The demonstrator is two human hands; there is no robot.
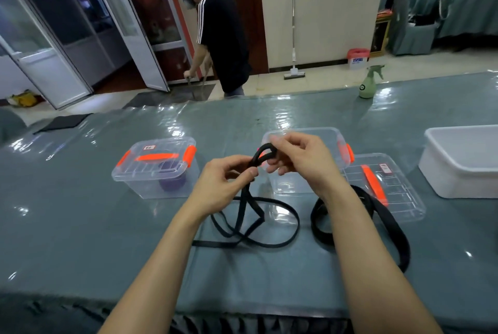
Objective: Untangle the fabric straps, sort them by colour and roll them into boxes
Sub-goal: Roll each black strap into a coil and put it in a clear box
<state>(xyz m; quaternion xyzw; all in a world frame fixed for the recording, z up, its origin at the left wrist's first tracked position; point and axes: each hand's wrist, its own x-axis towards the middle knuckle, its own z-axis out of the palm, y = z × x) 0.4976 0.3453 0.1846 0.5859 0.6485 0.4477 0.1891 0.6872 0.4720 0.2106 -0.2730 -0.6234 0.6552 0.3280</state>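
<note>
Both hands hold a narrow black strap [252, 221] above the table. My right hand [299, 157] pinches its small rolled end, and my left hand [225, 180] pinches the strap just below. The rest trails down in loose loops on the table. A wider black strap [388, 221] lies looped to the right, partly under my right forearm. Behind my right hand stands an open clear box [304, 134], its lid [388, 188] with an orange handle lying beside it. A closed clear box [156, 167] at the left holds a purple roll [172, 184].
A white tub [463, 161] stands at the right edge of the table. A green spray bottle [367, 83] stands at the far edge. A dark mat [64, 122] lies at the far left. Beyond the table a person in black bends over the floor.
</note>
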